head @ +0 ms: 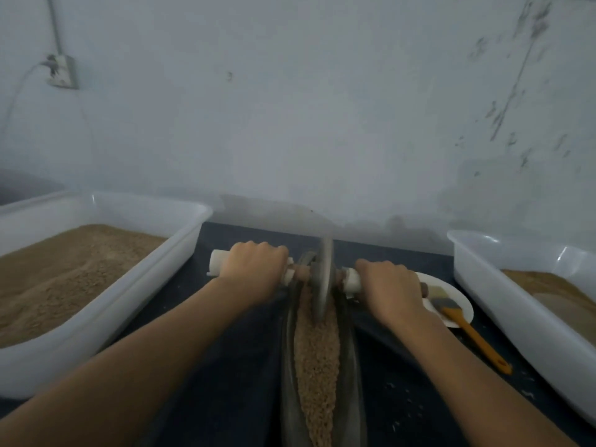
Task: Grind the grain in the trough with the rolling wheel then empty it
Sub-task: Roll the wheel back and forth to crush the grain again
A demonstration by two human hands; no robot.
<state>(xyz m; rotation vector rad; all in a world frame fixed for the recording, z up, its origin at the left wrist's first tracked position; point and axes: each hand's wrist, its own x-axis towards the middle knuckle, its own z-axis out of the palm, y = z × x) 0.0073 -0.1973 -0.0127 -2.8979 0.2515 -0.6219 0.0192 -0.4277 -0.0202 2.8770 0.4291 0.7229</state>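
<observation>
While the wheel [322, 282] stands upright in the trough [351, 366] near the table's [225, 366] far edge, the left hand [254, 272] curls round its white handle [216, 262] and the right hand [392, 290] curls round the opposite end. Grain [317, 366] fills the trough. A tub [135, 285] of powder sits at the left edge, another tub [503, 285] at the right, with a brush [467, 330] on a plate [451, 293] between.
</observation>
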